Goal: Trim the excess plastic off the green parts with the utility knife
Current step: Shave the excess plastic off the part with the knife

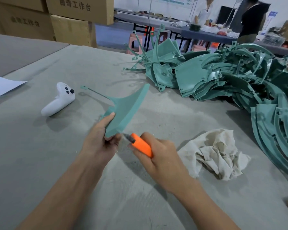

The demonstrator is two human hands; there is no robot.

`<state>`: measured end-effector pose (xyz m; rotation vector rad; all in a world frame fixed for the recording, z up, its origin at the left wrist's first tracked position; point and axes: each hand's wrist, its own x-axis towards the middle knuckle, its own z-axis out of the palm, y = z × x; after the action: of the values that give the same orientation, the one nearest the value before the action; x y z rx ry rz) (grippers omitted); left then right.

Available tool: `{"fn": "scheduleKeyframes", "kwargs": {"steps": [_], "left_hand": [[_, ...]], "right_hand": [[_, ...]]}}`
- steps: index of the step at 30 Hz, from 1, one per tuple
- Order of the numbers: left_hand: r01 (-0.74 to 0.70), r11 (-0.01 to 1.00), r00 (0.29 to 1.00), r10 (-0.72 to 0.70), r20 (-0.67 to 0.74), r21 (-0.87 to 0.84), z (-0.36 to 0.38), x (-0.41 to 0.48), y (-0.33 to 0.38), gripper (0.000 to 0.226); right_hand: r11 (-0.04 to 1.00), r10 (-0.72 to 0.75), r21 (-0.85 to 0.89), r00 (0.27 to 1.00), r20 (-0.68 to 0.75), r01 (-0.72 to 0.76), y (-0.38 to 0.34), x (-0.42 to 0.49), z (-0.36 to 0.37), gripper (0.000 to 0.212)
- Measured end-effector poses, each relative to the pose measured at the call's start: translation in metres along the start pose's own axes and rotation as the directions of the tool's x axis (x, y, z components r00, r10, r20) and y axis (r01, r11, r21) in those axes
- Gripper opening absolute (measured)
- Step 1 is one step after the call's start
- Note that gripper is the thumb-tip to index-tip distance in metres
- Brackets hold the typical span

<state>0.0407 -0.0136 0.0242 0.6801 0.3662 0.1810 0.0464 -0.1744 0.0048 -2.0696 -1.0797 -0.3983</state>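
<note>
Green part (125, 110) was at frame centre, held above the table (156, 188) — thin, light and stiff by its look, with a fragile sprue stem; best gripped at its lower edge. Left hand (100, 143) pinched that lower corner, thumb up the face. Right hand (158, 156) was wrapped around the orange utility knife (140, 144) — blade at the part's bottom edge.

The part (125, 110) and the far-right pile (189, 75) are teal green. The knife (142, 146) is orange, the controller (56, 103) white, the rag (213, 151) cream, the table (32, 155) grey.
</note>
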Motion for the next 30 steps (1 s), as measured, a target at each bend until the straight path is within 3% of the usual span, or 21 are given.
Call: {"fn": "scheduleKeyframes", "kwargs": {"steps": [2, 4, 8, 12, 16, 24, 30], "left_hand": [[0.001, 1.000, 1.000, -0.001, 0.014, 0.012, -0.003, 0.001, 0.001, 0.031], [-0.022, 1.000, 0.999, 0.022, 0.039, 0.004, -0.003, 0.000, 0.002, 0.031], [-0.001, 0.997, 0.997, -0.005, 0.074, 0.076, 0.003, -0.007, 0.001, 0.020], [0.027, 0.994, 0.990, -0.042, 0.136, 0.105, 0.009, -0.013, -0.004, 0.016], [0.041, 0.996, 0.988, -0.052, 0.148, 0.075, 0.011, -0.015, -0.006, 0.016], [0.045, 0.993, 0.992, -0.058, 0.110, 0.110, 0.009, -0.012, -0.006, 0.015], [0.009, 0.997, 0.994, -0.018, 0.110, 0.080, 0.009, -0.013, -0.005, 0.025]], "right_hand": [[0.999, -0.009, 0.043, 1.000, 0.021, 0.008, -0.002, -0.002, 0.002, 0.034], [0.985, 0.113, 0.136, 0.990, -0.079, -0.102, 0.000, 0.005, -0.003, 0.036], [0.916, 0.376, 0.260, 0.878, -0.295, -0.305, 0.021, 0.020, -0.023, 0.043], [0.896, 0.424, 0.273, 0.858, -0.289, -0.351, 0.033, 0.019, -0.021, 0.046], [0.891, 0.429, 0.296, 0.851, -0.304, -0.344, 0.029, 0.019, -0.017, 0.055], [0.905, 0.406, 0.265, 0.860, -0.310, -0.332, 0.026, 0.020, -0.019, 0.053], [0.966, 0.235, 0.159, 0.945, -0.229, -0.202, 0.016, 0.014, -0.014, 0.026]]}}
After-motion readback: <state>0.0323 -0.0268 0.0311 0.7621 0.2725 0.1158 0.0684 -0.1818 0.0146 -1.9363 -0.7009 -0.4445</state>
